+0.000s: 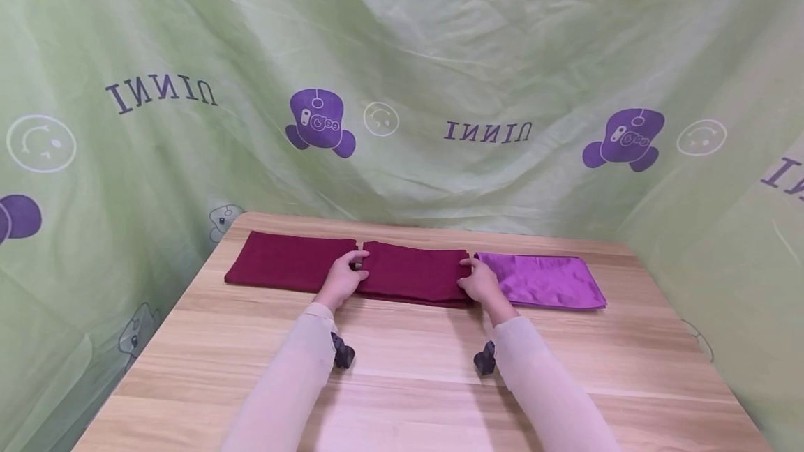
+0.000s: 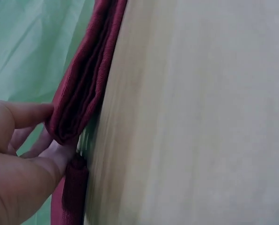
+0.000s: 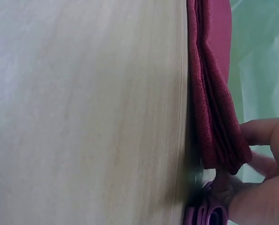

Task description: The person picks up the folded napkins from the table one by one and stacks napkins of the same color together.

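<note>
Three folded cloths lie in a row across the back of the table. My left hand [image 1: 343,276] pinches the left end of the middle maroon cloth [image 1: 414,272]; in the left wrist view its fingers [image 2: 34,114] lie over the top and the thumb goes beneath the layered edge. At the opposite end, my right hand [image 1: 482,282] grips the same cloth, its fingertips [image 3: 256,132] against the upper layer. Another maroon cloth [image 1: 292,261] lies just left of my left hand. A shiny purple cloth [image 1: 543,279] sits beside my right hand, partly covered by it.
The light wood-grain table [image 1: 402,389] stretches toward me below both forearms. Behind and around it hangs a green curtain [image 1: 402,40] with purple prints, close to the table's back edge. A small black device [image 1: 343,353] sits at the left wrist, another [image 1: 485,358] at the right.
</note>
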`<act>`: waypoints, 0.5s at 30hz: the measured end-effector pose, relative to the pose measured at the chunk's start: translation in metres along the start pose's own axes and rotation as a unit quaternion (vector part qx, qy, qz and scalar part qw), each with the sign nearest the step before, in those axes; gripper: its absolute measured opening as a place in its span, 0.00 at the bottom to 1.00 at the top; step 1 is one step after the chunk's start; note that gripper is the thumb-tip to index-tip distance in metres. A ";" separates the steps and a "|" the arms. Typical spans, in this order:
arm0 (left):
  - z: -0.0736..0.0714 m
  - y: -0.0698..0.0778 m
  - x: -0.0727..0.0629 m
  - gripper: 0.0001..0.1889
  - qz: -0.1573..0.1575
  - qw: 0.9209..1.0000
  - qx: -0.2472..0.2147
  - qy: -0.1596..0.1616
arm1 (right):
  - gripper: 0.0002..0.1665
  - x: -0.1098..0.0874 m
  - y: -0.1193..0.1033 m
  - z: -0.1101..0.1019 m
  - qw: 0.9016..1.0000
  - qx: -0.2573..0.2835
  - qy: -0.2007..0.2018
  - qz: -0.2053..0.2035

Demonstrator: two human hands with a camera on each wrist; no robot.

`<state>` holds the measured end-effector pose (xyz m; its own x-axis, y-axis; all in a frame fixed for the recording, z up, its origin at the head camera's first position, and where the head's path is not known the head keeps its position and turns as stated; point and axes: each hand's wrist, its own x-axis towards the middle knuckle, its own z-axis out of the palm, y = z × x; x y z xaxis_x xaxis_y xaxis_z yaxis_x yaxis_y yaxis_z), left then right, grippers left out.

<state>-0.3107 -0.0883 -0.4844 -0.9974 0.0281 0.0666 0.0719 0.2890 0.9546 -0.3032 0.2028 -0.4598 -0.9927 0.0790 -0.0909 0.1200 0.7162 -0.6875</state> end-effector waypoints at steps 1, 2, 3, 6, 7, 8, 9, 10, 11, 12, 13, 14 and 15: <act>-0.001 0.000 0.000 0.22 0.003 1.000 -0.017 -0.003 | 0.28 0.000 0.000 0.000 1.000 0.008 0.001 -0.002; -0.002 -0.001 0.001 0.22 0.004 0.999 -0.033 -0.007 | 0.28 0.001 0.000 -0.001 1.000 0.016 0.003 -0.006; -0.003 -0.002 0.002 0.22 0.004 0.999 -0.046 -0.012 | 0.28 0.001 -0.001 -0.001 1.000 0.027 0.004 -0.008; -0.007 -0.004 0.008 0.24 -0.018 0.996 -0.086 -0.035 | 0.28 0.001 -0.002 -0.003 0.997 0.071 0.000 -0.017; -0.007 -0.005 0.010 0.24 -0.039 0.993 -0.099 -0.046 | 0.27 0.001 -0.002 -0.004 0.996 0.089 -0.002 -0.020; -0.008 -0.006 0.012 0.24 -0.052 0.991 -0.112 -0.054 | 0.27 0.002 -0.002 -0.006 0.994 0.105 -0.006 -0.021; -0.009 -0.006 0.013 0.24 -0.061 0.989 -0.121 -0.062 | 0.27 0.002 -0.001 -0.007 0.993 0.119 -0.012 -0.022; -0.011 -0.006 0.014 0.25 -0.073 0.986 -0.130 -0.070 | 0.27 0.002 -0.001 -0.009 0.991 0.133 -0.020 -0.023; -0.012 -0.006 0.015 0.24 -0.083 0.984 -0.137 -0.075 | 0.27 0.002 -0.001 -0.011 0.988 0.148 -0.030 -0.021; -0.013 -0.006 0.015 0.24 -0.091 0.983 -0.141 -0.079 | 0.27 0.002 0.000 -0.012 0.985 0.167 -0.039 -0.018; -0.015 -0.005 0.015 0.24 -0.095 0.982 -0.143 -0.082 | 0.27 0.002 0.001 -0.014 0.980 0.192 -0.051 -0.013; -0.016 -0.005 0.015 0.24 -0.098 0.981 -0.141 -0.084 | 0.28 0.002 0.002 -0.016 0.973 0.220 -0.065 -0.010; -0.018 -0.004 0.014 0.25 -0.098 0.981 -0.141 -0.087 | 0.28 0.001 0.003 -0.018 0.965 0.251 -0.078 -0.004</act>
<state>-0.3255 -0.1057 -0.4820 -0.9737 0.1677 -0.1543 -0.1515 0.0292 0.9880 -0.3042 0.2178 -0.4490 -0.9846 -0.0583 -0.1646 0.1413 0.2873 -0.9474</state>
